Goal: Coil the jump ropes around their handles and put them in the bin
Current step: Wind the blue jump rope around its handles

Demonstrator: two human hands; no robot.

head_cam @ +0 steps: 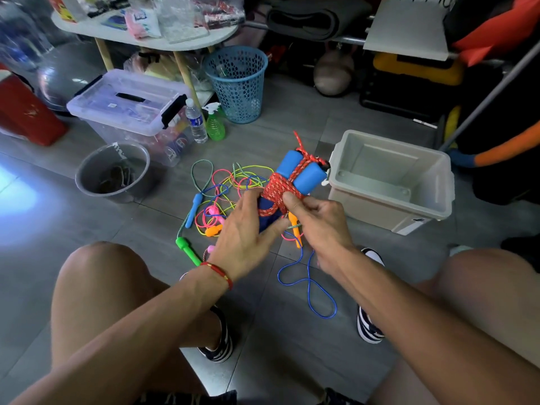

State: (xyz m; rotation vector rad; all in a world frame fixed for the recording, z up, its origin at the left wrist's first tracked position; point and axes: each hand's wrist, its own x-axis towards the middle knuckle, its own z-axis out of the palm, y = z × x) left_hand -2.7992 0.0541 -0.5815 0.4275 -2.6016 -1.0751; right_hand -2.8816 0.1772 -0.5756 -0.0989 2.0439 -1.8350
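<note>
Red jump rope [277, 190] between both hands

A person is sitting over a grey tiled floor [292, 112], holding up 1 red jump rope [276, 190] that is lying coiled around its 2 blue handles [301, 171]. The left hand [242, 238] is supporting the bundle from below, its thumb touching the lower wraps, and a red bracelet [219, 273] is circling that wrist. The right hand [318, 220] is pinching the coil with thumb and fingers. A loose red end is sticking up above the handles. Just right of the bundle, a beige bin [438, 182] is standing open on the floor. Beneath the hands, thin coloured ropes [230, 182] are lying tangled.
</note>
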